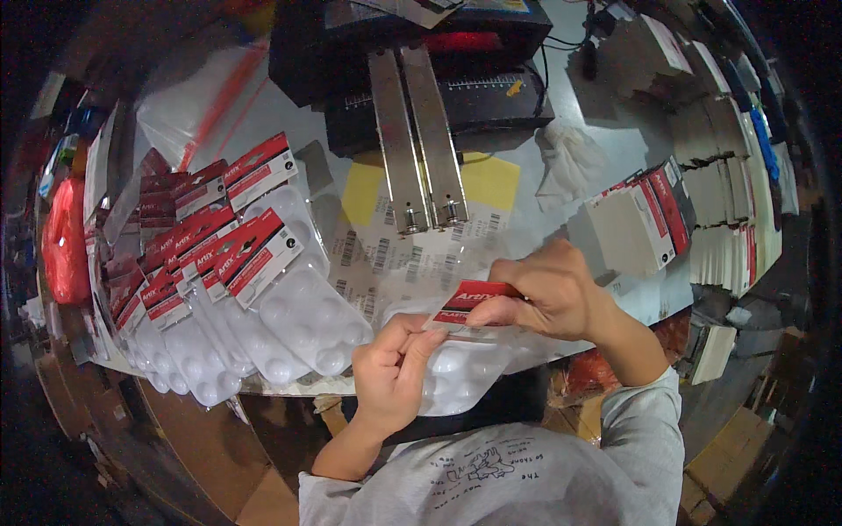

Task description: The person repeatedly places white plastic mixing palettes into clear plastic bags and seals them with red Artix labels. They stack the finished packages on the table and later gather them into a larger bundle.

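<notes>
Near the table's front edge, a red and white header card [462,302] sits at the top of a white plastic paint palette [456,386] with round wells. My left hand [390,373] is closed, pinching the card's lower left corner. My right hand [553,294] grips the right part of the same card between thumb and bent fingers. The palette hangs below the card, partly over the table edge; whether the card is fastened to it I cannot tell. To the left lie several overlapping carded palettes [298,320] with the same red and white cards.
A dark machine [307,66] with two metal arms [425,140] reaches toward me from the back. Beneath the arms is a sheet with barcode labels [386,254]. Stacked cards [627,232] stand at right, beside a crumpled white tissue [566,162]. Clear plastic bags [189,96] lie back left.
</notes>
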The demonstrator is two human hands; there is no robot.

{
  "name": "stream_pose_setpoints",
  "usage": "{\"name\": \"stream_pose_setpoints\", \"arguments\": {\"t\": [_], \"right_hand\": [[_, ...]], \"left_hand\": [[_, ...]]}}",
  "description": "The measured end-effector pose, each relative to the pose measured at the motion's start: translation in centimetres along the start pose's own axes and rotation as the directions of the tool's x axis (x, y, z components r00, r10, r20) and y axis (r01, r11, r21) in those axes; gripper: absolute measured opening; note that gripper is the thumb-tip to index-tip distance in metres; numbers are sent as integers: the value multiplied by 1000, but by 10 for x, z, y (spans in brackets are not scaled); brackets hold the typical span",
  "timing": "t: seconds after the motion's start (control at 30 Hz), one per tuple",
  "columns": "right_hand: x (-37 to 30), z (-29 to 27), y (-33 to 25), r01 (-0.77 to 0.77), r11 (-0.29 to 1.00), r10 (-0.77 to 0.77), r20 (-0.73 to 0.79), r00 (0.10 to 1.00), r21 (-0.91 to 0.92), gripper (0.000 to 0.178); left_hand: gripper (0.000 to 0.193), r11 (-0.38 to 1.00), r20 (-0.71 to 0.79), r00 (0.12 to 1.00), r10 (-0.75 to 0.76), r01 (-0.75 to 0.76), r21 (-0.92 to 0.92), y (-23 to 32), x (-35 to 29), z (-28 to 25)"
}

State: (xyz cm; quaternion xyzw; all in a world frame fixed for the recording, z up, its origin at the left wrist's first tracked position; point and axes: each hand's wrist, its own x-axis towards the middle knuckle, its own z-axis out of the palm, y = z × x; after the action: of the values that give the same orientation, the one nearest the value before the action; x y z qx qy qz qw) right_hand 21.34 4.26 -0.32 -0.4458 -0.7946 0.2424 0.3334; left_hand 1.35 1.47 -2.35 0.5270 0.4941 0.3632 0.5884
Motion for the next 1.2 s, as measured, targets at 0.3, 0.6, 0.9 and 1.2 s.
{"name": "stream_pose_setpoints", "arguments": {"t": [0.3, 0.6, 0.9, 1.2], "right_hand": [[-6, -4, 9, -293, 956, 293, -172, 940, 29, 27], [-40, 2, 6, -798, 263, 666, 497, 556, 541, 19], [-22, 20, 6, -668, 96, 710, 420, 566, 737, 18], [-27, 25, 8, -646, 84, 717, 405, 568, 759, 17]], "left_hand": [[15, 974, -160, 975, 154, -123, 192, -7, -1, 2], [25, 995, -310, 950, -28, 55, 81, -24, 4, -1], [24, 991, -256, 965, 57, -23, 135, -28, 22, -3], [21, 994, -289, 956, -39, 66, 82, -26, 20, -2]]}}
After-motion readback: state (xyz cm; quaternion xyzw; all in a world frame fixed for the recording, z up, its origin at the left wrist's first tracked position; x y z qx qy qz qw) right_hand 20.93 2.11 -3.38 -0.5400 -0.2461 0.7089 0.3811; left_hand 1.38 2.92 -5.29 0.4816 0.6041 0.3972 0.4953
